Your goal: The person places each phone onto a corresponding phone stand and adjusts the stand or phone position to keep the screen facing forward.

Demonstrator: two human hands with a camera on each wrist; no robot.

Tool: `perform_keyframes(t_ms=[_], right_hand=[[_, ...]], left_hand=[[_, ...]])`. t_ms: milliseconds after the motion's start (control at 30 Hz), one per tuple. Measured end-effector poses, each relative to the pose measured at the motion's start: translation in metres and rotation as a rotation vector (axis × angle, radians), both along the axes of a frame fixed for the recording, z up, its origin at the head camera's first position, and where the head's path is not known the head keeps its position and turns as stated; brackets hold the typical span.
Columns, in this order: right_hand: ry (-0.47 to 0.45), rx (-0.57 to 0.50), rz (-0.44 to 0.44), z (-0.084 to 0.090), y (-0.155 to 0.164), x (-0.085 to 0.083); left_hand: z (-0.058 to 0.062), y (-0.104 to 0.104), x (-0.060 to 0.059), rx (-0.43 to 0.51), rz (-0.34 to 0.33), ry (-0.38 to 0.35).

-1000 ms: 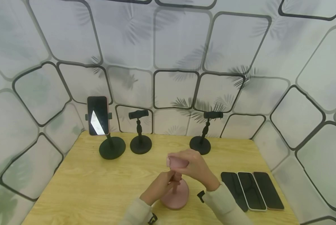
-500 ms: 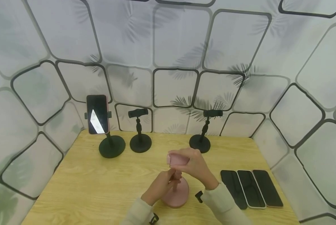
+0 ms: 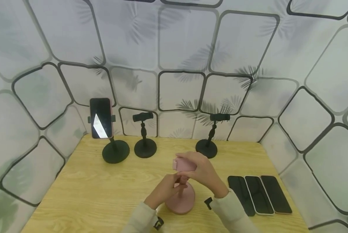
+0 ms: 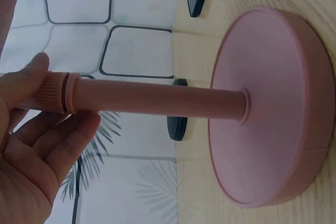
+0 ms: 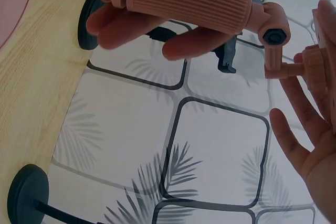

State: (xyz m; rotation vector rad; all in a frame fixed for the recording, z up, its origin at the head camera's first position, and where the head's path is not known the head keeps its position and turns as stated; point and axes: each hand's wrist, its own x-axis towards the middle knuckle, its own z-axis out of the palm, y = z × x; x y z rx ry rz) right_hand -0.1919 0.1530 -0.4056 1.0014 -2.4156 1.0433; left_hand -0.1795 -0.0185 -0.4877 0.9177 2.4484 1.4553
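A pink phone stand stands upright on the table in front of me, its round base flat on the wood. My left hand holds the ribbed collar at the top of its pole, thumb on one side and fingers on the other. Above it, my right hand grips the pink clamp head. A hinged joint links collar and head in the right wrist view.
Behind stand two black phone stands and a dark stand bearing a phone. Three phones lie side by side on the right of the wooden table. A patterned curtain surrounds the table.
The fingers of my left hand have shifted slightly around the collar. My right hand keeps its grip on the clamp head, and the base stays in place.
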Motion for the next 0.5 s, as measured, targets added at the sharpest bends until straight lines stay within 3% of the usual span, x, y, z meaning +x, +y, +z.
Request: perform_keyframes(t_ms=[167,300,500], right_hand=[[0.055,0.017,-0.045,-0.002,0.012,0.007],[0.094,0.038,-0.099,-0.006,0.026,0.015],[0.091,0.037,-0.197,-0.027,0.055,0.021]], left_hand=[[0.000,0.006,0.003,-0.029,0.044,-0.014],[0.000,0.008,0.004,-0.079,0.077,0.025],[0.000,0.007,0.003,-0.121,0.100,0.062]])
